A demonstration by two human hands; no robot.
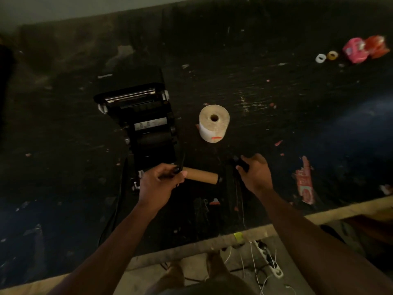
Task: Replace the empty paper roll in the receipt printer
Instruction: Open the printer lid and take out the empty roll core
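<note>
A black receipt printer (146,122) lies on the dark table with its lid swung open toward the far side. To its right, a full roll of paper (214,123) stands on end. My left hand (159,184) grips one end of an empty brown cardboard core (202,175), which sits on a black spindle and lies just in front of the printer. My right hand (255,173) is to the right of the core, with its fingers closed on a small black part (242,163). What that part is stays unclear in the dim light.
The scuffed dark table (276,103) carries paper scraps and a red wrapper (305,182) near the front edge. Small tape rolls (326,56) and pink and orange packets (365,48) sit at the far right. A power strip (270,260) and cables lie on the floor below.
</note>
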